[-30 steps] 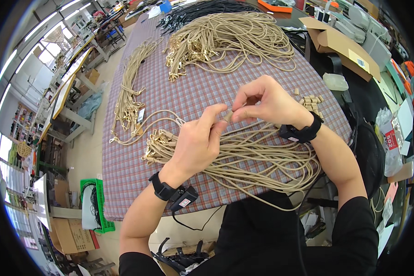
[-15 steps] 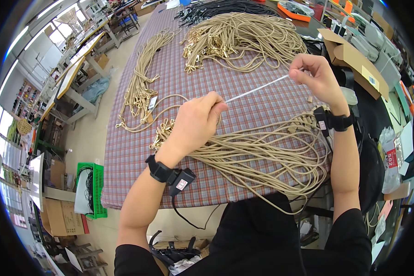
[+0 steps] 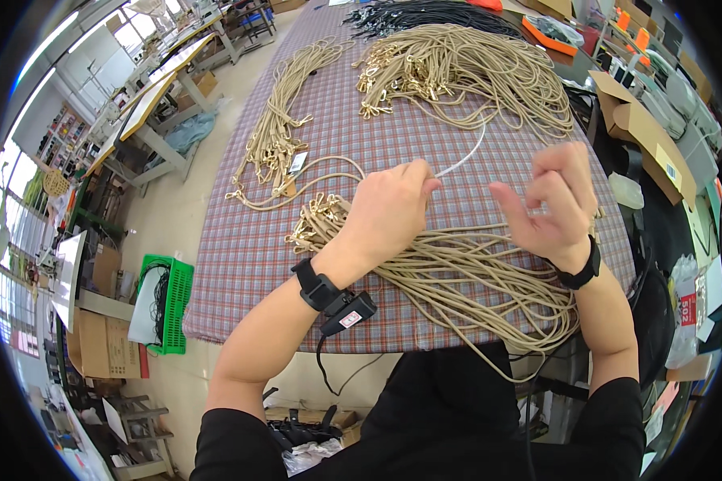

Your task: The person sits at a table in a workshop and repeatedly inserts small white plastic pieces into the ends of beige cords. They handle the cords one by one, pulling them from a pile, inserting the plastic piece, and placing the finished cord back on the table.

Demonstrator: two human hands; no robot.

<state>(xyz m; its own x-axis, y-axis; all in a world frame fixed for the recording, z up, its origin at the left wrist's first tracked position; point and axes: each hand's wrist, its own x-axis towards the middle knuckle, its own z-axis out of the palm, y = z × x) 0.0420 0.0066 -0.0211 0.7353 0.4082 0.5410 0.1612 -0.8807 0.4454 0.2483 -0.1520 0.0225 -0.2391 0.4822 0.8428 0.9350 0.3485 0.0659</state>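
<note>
My left hand (image 3: 389, 212) is closed in a pinch above the table, with one end of a thin white cable tie (image 3: 467, 160) coming out past the thumb. Its free end curves up and away. A loose tan rope (image 3: 321, 164) runs from the left up to the same hand; the hand hides where the two meet. To the right, my right hand (image 3: 555, 204) is raised with fingers partly curled and thumb apart, holding nothing. Under both hands lies a bundle of tan ropes (image 3: 489, 280) with brass snap hooks (image 3: 317, 220) at its left end.
A narrower tan rope bundle (image 3: 277, 112) lies at the left on the checked cloth (image 3: 241, 280). Farther back are a big tan rope pile (image 3: 489, 72) and black cords (image 3: 425, 18). An open carton (image 3: 642, 136) stands at right; a green crate (image 3: 176, 305) sits on the floor.
My right hand has let go of the cable tie and turned, its fingers loosening. The tie, stretched straight between both hands before, now curves freely from my left hand.
</note>
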